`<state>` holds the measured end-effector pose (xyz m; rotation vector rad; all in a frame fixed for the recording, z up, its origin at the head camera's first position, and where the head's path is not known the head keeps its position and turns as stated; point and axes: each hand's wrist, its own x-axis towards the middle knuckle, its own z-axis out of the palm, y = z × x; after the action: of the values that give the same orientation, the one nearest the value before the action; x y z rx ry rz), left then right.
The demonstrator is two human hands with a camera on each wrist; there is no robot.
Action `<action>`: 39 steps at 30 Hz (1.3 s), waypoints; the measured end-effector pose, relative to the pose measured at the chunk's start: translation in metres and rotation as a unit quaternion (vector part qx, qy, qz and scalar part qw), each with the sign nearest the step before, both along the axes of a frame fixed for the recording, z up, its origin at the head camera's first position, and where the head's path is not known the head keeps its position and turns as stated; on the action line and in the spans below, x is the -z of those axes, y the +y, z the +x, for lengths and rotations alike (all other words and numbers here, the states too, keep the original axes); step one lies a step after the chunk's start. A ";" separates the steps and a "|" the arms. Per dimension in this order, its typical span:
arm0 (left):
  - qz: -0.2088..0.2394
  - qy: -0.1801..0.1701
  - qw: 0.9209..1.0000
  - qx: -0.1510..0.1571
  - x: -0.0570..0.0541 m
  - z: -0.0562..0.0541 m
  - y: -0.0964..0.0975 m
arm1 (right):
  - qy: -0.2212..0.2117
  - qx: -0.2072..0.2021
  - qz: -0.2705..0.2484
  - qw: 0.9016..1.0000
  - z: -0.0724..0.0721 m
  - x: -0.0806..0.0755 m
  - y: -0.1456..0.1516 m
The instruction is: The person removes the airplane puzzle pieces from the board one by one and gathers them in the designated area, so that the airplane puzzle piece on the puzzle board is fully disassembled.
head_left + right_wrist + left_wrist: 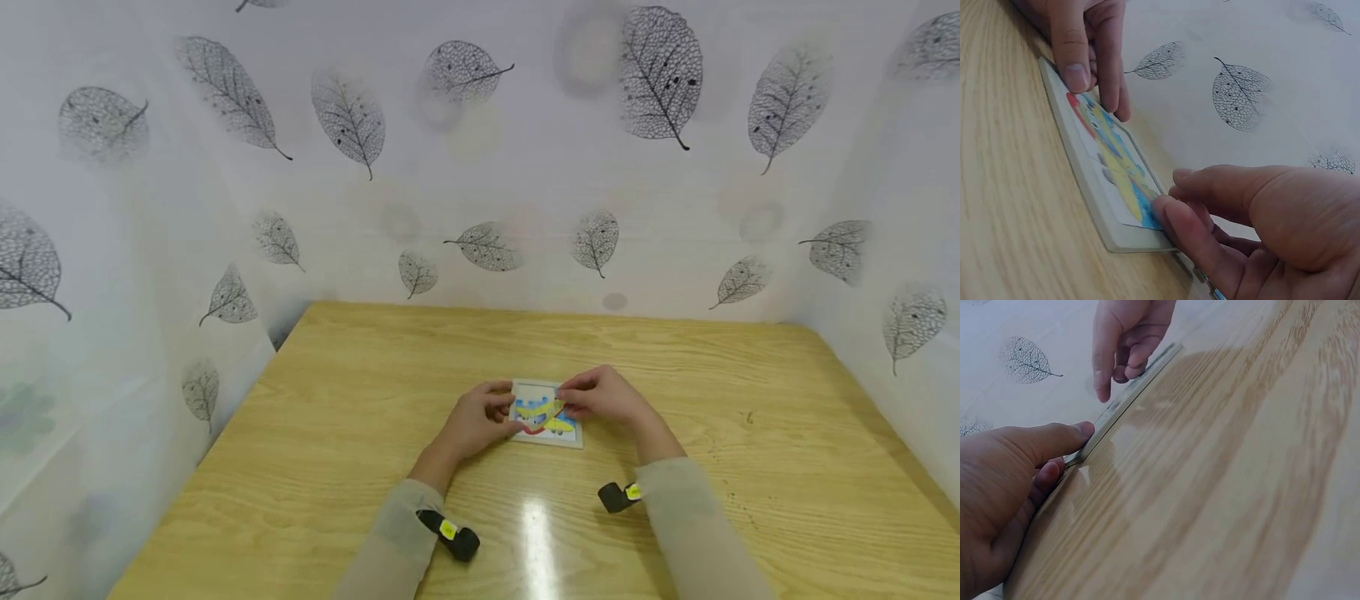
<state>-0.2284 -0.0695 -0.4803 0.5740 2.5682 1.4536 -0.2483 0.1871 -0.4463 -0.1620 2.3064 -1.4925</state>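
Note:
A small framed jigsaw puzzle (pixel 544 442) lies flat on the table, with a yellow, red and blue aeroplane picture. My left hand (pixel 480 421) holds the frame's left side. Its thumb (pixel 1082 429) rests on the near corner, while the other fingers reach along the far side. Over the puzzle's right part, my right hand (pixel 603 396) bends its thumb and fingers together at a puzzle piece (pixel 558 407), mostly hidden by the fingertips. Close up, the right fingertips (pixel 1175 215) meet the picture's right edge. Something with a blue edge (pixel 1216 292) shows partly under that hand.
The wood-grain table (pixel 360 367) reaches back to a pale curtain (pixel 525 183) printed with leaves, which also hangs at both sides. A black wrist device (pixel 457 542) sits on the left sleeve, another (pixel 617 497) on the right.

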 end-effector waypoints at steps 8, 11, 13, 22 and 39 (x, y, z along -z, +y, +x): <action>0.002 -0.004 1.000 -0.006 0.001 0.000 -0.001 | 0.029 0.000 0.063 0.998 -0.001 0.005 -0.008; -0.001 -0.005 1.000 -0.007 0.001 0.000 -0.001 | 0.039 0.000 0.074 0.997 0.000 0.005 -0.009; -0.004 -0.003 1.000 -0.007 0.001 0.000 -0.001 | 0.048 0.000 0.086 0.995 -0.001 0.004 -0.010; 0.003 -0.005 1.000 0.002 0.000 0.000 0.001 | 0.127 -0.039 0.164 0.977 0.000 0.000 -0.010; -0.002 0.002 1.000 -0.003 0.002 0.000 -0.001 | 0.173 -0.041 0.152 0.972 0.002 0.002 -0.007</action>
<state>-0.2286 -0.0708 -0.4826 0.5713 2.5781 1.4492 -0.2466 0.1798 -0.4485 -0.4583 2.7318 -1.1235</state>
